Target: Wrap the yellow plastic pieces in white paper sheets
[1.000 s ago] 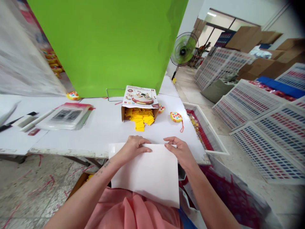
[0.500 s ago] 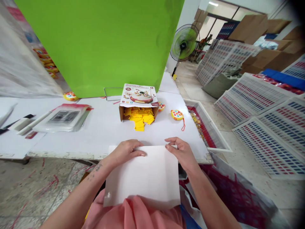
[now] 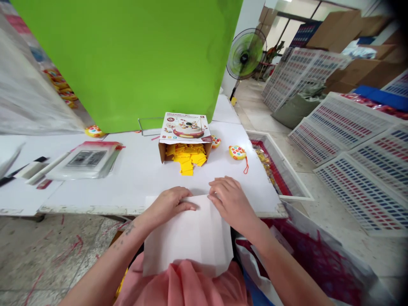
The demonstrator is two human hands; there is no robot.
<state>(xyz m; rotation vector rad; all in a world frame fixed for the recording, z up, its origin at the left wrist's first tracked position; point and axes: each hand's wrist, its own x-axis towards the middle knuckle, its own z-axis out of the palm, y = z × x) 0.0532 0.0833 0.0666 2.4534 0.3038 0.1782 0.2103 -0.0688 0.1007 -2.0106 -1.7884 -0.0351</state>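
Note:
A white sheet (image 3: 185, 242), which looks like paper or a thin flat bag, hangs over the table's front edge onto my lap. My left hand (image 3: 175, 202) is closed on its upper edge, the thumb on the near face and the fingers behind. Further right on that edge, my right hand (image 3: 228, 199) pinches the sheet between thumb and fingers. Soft folds run down the sheet below my right hand. Beyond my hands, a printed toy carton (image 3: 185, 127) lies with its mouth facing me, and yellow pieces (image 3: 186, 157) spill from it.
A yellow dotted toy (image 3: 237, 152) with a red cord lies right of the carton. Clear plastic bags (image 3: 86, 159) with a barcode label lie left. A green panel (image 3: 127, 63) stands behind. Beside the table's right edge is a white crate (image 3: 295, 170); a fan (image 3: 245, 57) stands farther back.
My right hand has moved left along the sheet's upper edge, toward my left hand. The sheet's right side has shifted left and folds show in it. My left hand stays in place.

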